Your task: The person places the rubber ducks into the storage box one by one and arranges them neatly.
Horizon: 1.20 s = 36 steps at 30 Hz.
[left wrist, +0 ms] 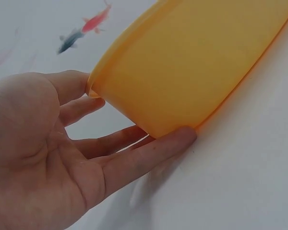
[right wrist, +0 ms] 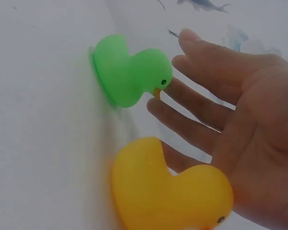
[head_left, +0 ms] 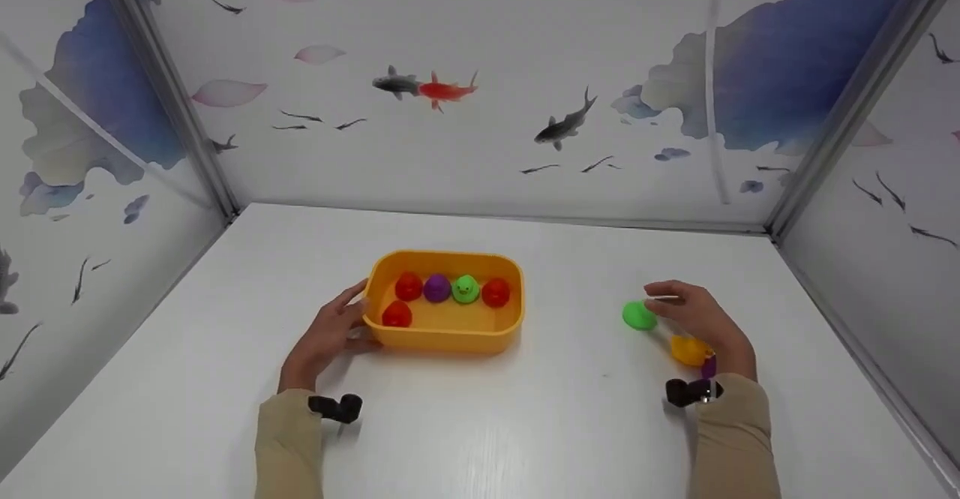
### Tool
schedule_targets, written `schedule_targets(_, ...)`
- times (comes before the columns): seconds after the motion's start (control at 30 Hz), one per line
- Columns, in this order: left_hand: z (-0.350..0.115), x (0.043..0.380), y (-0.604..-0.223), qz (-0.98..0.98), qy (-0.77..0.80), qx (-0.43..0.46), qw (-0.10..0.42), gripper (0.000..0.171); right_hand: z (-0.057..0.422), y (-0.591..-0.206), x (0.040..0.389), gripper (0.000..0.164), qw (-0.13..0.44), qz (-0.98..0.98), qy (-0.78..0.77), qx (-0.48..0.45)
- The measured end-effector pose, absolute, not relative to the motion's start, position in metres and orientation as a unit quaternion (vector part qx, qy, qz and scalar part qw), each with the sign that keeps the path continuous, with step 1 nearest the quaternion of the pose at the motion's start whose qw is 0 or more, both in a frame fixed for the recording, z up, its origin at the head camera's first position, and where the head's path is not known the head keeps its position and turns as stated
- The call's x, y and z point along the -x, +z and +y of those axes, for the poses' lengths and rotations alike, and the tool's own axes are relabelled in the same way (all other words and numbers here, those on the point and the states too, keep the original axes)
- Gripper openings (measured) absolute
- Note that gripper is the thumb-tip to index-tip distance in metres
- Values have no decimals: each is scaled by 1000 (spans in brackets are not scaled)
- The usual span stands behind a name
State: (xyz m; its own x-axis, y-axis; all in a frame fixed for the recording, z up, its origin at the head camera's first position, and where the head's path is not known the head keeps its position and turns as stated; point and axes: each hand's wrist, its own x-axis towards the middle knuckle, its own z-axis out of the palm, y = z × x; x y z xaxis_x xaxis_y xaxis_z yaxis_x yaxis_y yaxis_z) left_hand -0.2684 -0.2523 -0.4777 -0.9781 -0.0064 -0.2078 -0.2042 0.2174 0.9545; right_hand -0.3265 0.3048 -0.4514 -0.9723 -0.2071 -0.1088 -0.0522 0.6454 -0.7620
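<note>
in the head view the right hand (head_left: 701,323) hides most of a purple toy (head_left: 709,368); whether it touches the green duck (head_left: 637,316) is unclear. the left wrist view crops the tub (left wrist: 192,62), the right wrist view the yellow duck (right wrist: 168,191).

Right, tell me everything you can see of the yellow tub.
The yellow tub is a smooth, plastic-looking rounded rectangle, open-topped, with a lip round its rim and walls narrowing towards the base. It stands upright, seemingly flat on the white table. Five small toys lie inside: three red, one purple, one green. The left grip touches its left end, one digit at the rim, another at the lower corner.
</note>
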Motion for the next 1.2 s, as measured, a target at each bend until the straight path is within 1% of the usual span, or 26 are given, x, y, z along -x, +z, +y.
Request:
schedule_targets(0.23,-251,268,-477,781,614,76,86,58,307,-457,325,55,103,909,-400,54)
schedule_targets(0.4,-252,268,-478,778,618,73,87,59,309,-460,325,48,106,909,-400,61)
schedule_targets(0.7,-251,269,-477,778,618,71,85,58,311,-461,325,43,111,911,-388,83)
schedule_targets(0.97,-252,270,-475,775,624,59,87,56,309,-460,325,41,101,911,-384,110)
schedule_targets(1.2,-251,269,-475,780,615,67,87,60,306,-457,327,39,109,913,-382,92)
